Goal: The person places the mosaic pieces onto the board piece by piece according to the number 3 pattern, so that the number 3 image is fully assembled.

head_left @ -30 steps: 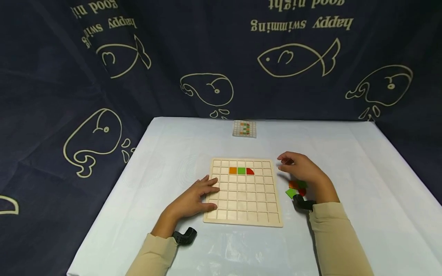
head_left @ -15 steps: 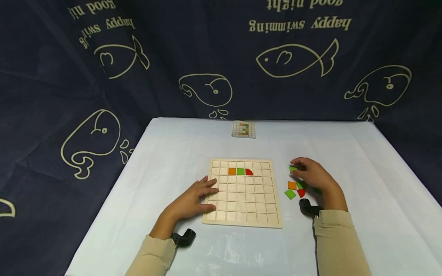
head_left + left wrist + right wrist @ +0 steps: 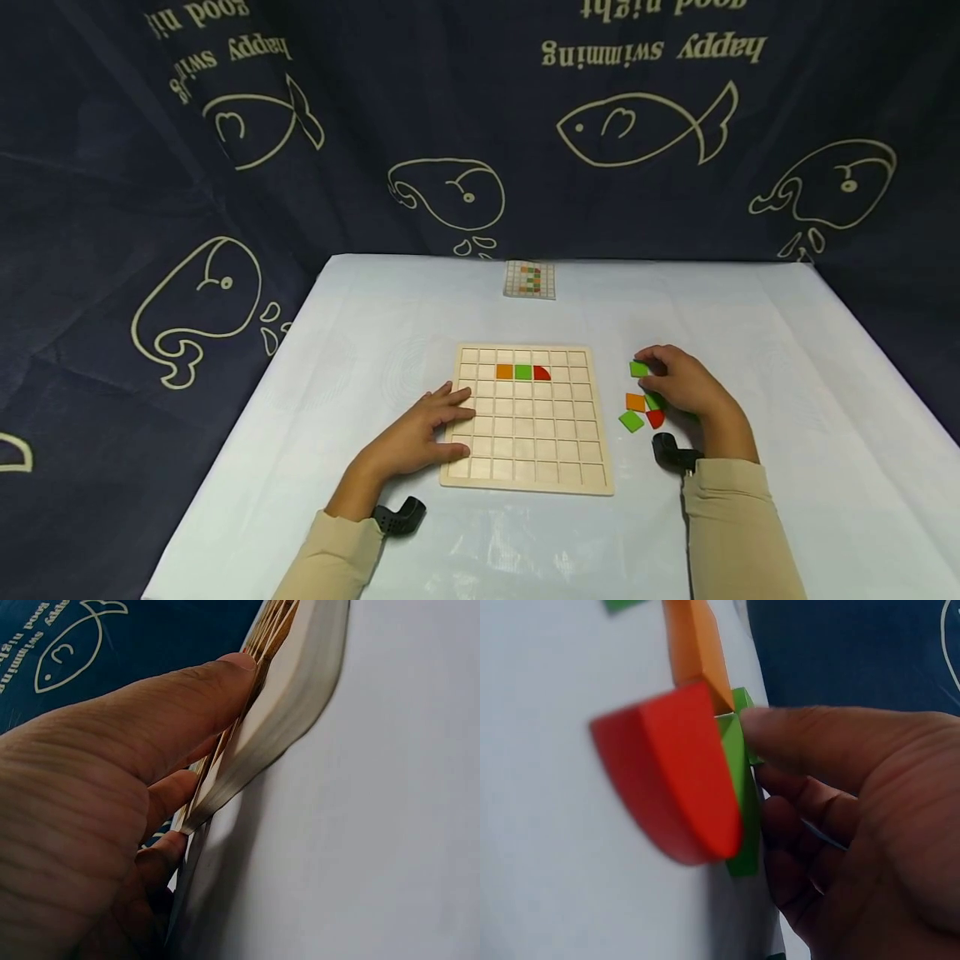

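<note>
My left hand (image 3: 427, 429) rests spread on the left side of the wooden grid board (image 3: 536, 490); the left wrist view shows its thumb (image 3: 217, 686) along the board's edge. An orange square (image 3: 505, 372), a green square (image 3: 523, 372) and a red quarter-round tile (image 3: 542, 372) sit in a row in the board's second row. Right of the board, my right hand (image 3: 678, 379) has its thumb and index finger at opposite edges of a green square tile (image 3: 638, 369). Its other fingers are curled beneath the palm.
Beside my right hand lie an orange tile (image 3: 635, 402), a green tile (image 3: 632, 422), a red quarter-round tile (image 3: 667, 780) and another green tile (image 3: 739, 810). A small pattern card (image 3: 529, 280) lies at the back of the white table (image 3: 390, 333), before a dark curtain (image 3: 450, 83).
My right hand has moved right, from beside the board's upper right edge to the loose tiles, and its fingers have come around a green square tile. The left hand has stayed put.
</note>
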A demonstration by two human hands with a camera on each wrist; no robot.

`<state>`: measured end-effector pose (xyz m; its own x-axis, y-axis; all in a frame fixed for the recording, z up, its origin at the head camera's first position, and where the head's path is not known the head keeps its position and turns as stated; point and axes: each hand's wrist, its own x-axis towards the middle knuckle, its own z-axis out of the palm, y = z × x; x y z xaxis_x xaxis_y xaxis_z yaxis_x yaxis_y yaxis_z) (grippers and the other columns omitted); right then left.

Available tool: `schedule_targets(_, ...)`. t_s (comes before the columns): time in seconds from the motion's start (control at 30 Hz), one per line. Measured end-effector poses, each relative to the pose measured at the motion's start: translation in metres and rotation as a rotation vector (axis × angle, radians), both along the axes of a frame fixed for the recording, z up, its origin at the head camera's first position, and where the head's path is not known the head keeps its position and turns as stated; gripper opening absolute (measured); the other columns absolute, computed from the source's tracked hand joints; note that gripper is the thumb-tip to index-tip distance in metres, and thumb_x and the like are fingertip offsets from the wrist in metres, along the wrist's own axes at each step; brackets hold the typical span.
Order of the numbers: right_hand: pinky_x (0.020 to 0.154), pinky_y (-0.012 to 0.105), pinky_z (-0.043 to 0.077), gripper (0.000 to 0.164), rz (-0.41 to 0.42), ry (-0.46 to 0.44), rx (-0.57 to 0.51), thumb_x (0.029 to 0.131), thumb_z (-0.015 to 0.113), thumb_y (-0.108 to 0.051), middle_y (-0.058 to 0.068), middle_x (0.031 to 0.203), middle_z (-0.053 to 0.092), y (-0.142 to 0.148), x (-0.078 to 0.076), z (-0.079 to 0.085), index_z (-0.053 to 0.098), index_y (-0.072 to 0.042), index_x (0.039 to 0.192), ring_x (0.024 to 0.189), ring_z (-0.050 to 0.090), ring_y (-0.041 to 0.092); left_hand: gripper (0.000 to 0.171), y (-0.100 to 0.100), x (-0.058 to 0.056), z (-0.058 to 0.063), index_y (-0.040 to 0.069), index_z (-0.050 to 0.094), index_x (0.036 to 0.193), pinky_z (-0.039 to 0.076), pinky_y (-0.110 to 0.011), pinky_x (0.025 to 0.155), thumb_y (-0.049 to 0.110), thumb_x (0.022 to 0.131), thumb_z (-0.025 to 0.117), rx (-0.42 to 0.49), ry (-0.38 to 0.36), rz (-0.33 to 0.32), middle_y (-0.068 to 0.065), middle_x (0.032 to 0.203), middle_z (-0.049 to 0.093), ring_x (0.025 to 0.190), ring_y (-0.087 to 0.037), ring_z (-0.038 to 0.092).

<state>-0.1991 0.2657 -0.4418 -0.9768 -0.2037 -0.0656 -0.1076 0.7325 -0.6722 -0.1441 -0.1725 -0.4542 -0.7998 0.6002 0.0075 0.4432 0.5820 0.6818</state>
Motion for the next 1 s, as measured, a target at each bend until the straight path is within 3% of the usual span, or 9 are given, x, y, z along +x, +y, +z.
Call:
schedule_targets(0.37,0.099,0.06,0.04,0.028,0.015,0.024,0.025,0.092,0.063,0.001,0.029,0.122,0.056,-0.002,0.0,-0.001,0.061,0.007,0.119,0.109,0.052,0.043,0.054,0.0,0.0,0.0,0.008,0.063,0.135,0.009,-0.052,0.121,0.029,0.087,0.078,-0.006,0.004,-0.001,-0.004,0.157,0.037,0.15,-0.027,0.016)
schedule_targets(0.57,0.093,0.055,0.045,0.028,0.002,0.004,0.0,0.095,0.06,-0.002,0.024,0.123,0.056,-0.009,0.001,0.005,0.061,0.003,0.122,0.105,0.053,0.038,0.054,0.0,0.0,-0.001,0.008,0.063,0.135,0.009,-0.052,0.121,0.029,0.087,0.078,0.0,0.003,-0.002,-0.004,0.157,0.037,0.15,-0.027,0.015)
schedule_targets(1.0,0.085,0.047,0.047,0.024,0.133,0.095,0.016,0.094,0.06,-0.002,0.014,0.115,0.059,-0.047,-0.002,0.012,0.063,-0.002,0.118,0.099,0.056,0.03,0.054,0.0,-0.001,-0.002,0.009,0.063,0.135,0.009,-0.052,0.121,0.03,0.087,0.078,-0.009,0.01,-0.002,-0.003,0.157,0.037,0.15,-0.026,0.016)
